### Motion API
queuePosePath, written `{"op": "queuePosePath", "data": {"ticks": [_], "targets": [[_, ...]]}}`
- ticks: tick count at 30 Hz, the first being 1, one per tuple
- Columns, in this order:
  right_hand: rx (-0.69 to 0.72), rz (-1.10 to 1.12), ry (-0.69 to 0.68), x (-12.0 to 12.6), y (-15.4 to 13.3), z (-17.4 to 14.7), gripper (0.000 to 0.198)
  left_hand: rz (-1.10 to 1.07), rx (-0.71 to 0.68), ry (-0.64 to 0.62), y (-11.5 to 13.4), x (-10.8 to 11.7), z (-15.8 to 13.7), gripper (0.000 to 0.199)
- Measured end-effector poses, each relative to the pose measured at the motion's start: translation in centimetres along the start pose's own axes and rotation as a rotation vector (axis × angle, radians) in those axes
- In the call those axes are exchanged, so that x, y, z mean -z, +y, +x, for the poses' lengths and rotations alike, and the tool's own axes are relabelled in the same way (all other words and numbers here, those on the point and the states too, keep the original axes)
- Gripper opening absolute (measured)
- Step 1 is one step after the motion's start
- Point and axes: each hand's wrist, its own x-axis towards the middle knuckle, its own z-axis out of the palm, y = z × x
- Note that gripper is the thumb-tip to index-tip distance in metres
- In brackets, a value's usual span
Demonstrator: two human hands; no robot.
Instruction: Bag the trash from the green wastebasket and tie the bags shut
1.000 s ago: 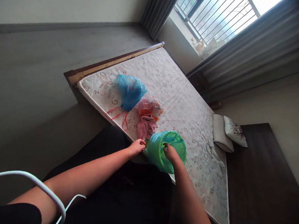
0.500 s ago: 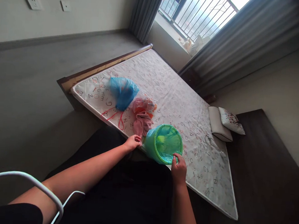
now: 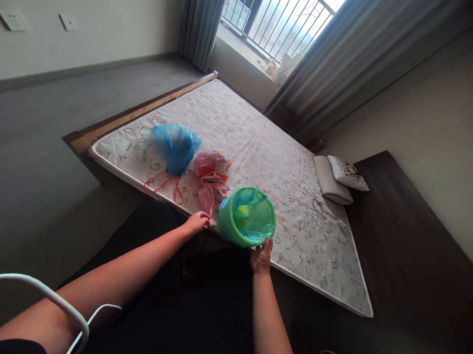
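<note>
A green trash bin (image 3: pixel 265 237) with a thin blue-green plastic liner (image 3: pixel 254 215) inside is tilted at the near edge of the mattress, its mouth facing up and toward me. My right hand (image 3: pixel 261 257) grips the bin's near right side, just below the rim. Left of the bin, my left hand (image 3: pixel 197 223) is closed in a pinch on the lower end of a pink cloth (image 3: pixel 210 192). Its fingertips are partly hidden. Beyond the cloth lies a clear plastic bag with pink and orange contents (image 3: pixel 213 164). A blue plastic bag (image 3: pixel 178 149) lies farther left.
The letter-printed mattress (image 3: pixel 240 124) fills a wooden bed frame (image 3: pixel 144 107). Red string (image 3: pixel 178 192) lies near its left edge. Two pillows (image 3: pixel 332 183) rest by the dark headboard (image 3: pixel 397 224). A white cable (image 3: pixel 53 296) crosses my left arm.
My right hand has shifted from the bin's rim to lower on its near side. The view has swung right, so everything appears farther left. My left hand keeps its place by the cloth.
</note>
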Motion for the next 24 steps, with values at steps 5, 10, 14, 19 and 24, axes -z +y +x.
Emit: {"op": "queuePosePath", "data": {"ticks": [5, 10, 14, 19, 24], "targets": [[-0.046, 0.068, -0.096, -0.3, 0.2, -0.3, 0.072, 0.042, 0.001, 0.024, 0.2, 0.5, 0.1, 0.016], [-0.044, 0.032, -0.143, -0.6, 0.6, -0.3, 0.073, 0.071, -0.013, 0.023, 0.2, 0.4, 0.2, 0.014], [-0.04, 0.049, -0.136, -1.1, 1.2, -0.2, 0.076, 0.099, -0.032, 0.023, 0.2, 0.2, 0.0, 0.011], [-0.023, 0.002, -0.12, -1.2, 1.5, 0.0, 0.076, 0.088, -0.06, 0.052, 0.5, 0.3, -0.3, 0.012], [-0.023, 0.012, -0.144, -1.2, 1.1, -0.2, 0.078, 0.082, -0.065, 0.058, 0.6, 0.4, -0.3, 0.012]]}}
